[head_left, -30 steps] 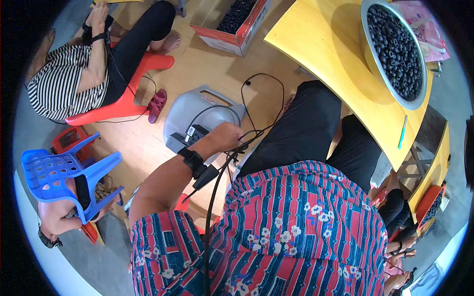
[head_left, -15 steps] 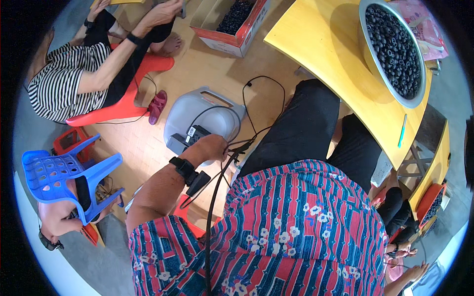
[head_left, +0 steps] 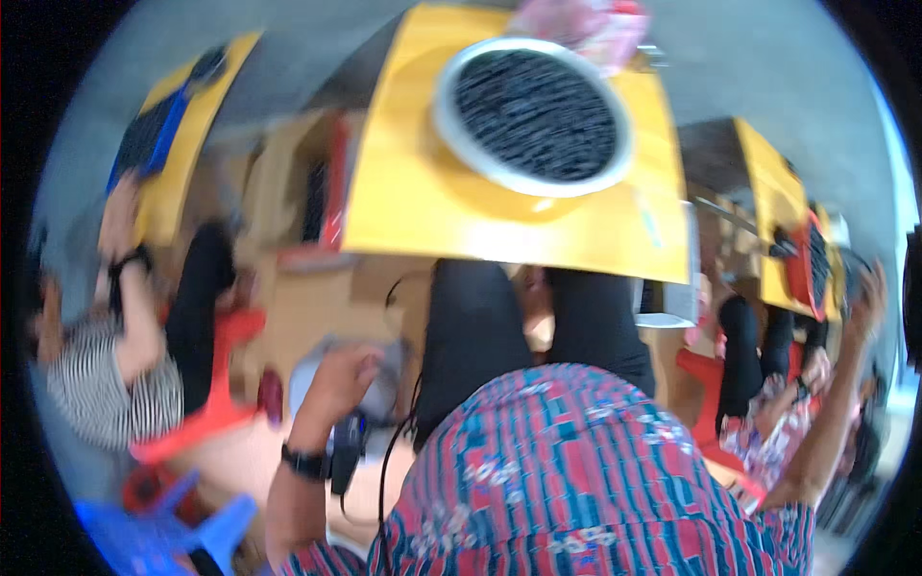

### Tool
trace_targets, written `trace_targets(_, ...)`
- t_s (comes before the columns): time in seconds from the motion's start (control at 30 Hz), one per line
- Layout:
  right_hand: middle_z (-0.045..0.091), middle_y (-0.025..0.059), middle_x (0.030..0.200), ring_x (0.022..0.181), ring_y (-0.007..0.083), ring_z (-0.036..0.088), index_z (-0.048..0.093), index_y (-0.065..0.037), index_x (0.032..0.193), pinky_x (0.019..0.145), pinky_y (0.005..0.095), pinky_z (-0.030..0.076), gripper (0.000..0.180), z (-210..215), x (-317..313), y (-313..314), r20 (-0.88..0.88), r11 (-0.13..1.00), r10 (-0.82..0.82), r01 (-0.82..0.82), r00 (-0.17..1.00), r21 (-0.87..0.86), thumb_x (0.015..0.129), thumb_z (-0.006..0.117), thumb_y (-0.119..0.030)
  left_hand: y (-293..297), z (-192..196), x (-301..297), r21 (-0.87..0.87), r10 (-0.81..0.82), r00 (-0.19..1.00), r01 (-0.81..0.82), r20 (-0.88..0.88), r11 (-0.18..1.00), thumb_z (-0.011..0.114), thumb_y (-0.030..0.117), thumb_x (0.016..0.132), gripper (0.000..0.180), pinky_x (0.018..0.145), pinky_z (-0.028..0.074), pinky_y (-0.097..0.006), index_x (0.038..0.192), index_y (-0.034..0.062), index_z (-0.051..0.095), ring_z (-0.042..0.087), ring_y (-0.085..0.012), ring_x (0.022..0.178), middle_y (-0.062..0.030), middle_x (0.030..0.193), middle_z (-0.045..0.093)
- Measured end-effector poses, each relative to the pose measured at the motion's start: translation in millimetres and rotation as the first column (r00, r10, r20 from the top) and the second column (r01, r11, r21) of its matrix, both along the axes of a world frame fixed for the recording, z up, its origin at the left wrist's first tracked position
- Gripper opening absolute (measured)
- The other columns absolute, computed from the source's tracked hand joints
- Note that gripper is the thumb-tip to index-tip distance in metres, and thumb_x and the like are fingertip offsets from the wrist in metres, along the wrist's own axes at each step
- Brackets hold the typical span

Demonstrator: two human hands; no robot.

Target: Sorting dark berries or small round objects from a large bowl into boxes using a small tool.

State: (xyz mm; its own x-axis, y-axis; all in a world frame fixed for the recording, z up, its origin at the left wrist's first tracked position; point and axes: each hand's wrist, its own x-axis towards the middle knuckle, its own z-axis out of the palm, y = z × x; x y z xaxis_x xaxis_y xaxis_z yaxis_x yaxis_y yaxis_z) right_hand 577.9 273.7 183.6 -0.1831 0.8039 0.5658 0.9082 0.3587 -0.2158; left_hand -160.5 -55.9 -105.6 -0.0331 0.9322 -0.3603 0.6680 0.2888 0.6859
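Note:
The picture is blurred by motion. My left hand (head_left: 341,376) is lifted beside my left knee, fingers curled, above a grey device (head_left: 305,382) on the floor; the blur hides whether it holds anything. A black wristband (head_left: 305,463) and a small black unit (head_left: 346,446) sit at its wrist, and a black cable (head_left: 392,461) hangs beside them. My right hand (head_left: 869,288) is raised far out at the right edge on a bare arm. In front of my knees stands a yellow table (head_left: 423,211) bearing a wide metal bowl (head_left: 459,152) of small dark pieces.
A person in a striped top (head_left: 106,394) sits at the left by a red stool (head_left: 226,341). A blue plastic chair (head_left: 158,538) is at the lower left. Another seated person (head_left: 768,422) and more yellow tables (head_left: 768,182) are at the right.
The view has swung so the yellow table and bowl now lie straight ahead. My left hand has lifted off the grey device. My right arm has come into view, raised at the right.

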Motion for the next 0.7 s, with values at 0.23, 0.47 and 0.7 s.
trace_targets(0.23,0.063,-0.0006,0.083,0.046,-0.0008,0.031,0.060,-0.006,0.118,0.041,0.0152,0.022,0.025,-56,-198,-65,-0.896,0.948,0.013,-0.289,0.444,-0.130,0.095,0.054,-0.011,101,120,74,0.089,-0.137,0.778,0.105,0.613,0.990,0.057,0.001,0.086,0.028,0.084,0.049,-0.026,0.114,-0.0006,0.063,0.060,-0.0118,0.093,-0.0065,0.102,0.062)
trace_targets(0.47,0.065,0.0069,0.079,0.044,0.0015,0.033,0.059,-0.003,0.117,0.040,0.0182,0.025,0.025,-56,-236,-117,-0.942,0.847,0.202,-0.530,0.269,0.031,0.095,0.052,-0.012,157,110,172,-0.029,-0.179,0.403,0.458,0.897,0.888,0.056,0.009,0.095,0.053,0.099,0.046,-0.035,0.143,0.0019,0.035,0.056,-0.0240,0.117,-0.0155,0.131,0.054)
trace_targets(0.7,0.063,0.0138,0.071,0.053,0.0224,0.062,0.062,-0.001,0.084,0.049,0.0297,0.050,0.016,-53,-234,-145,-0.897,0.535,0.429,-0.831,0.109,0.155,0.086,0.068,-0.015,160,89,210,-0.182,0.262,-0.209,0.338,0.942,0.923,0.053,0.028,0.097,0.045,0.101,0.046,-0.040,0.136,0.0057,0.043,0.054,-0.0289,0.120,-0.0174,0.138,0.047)
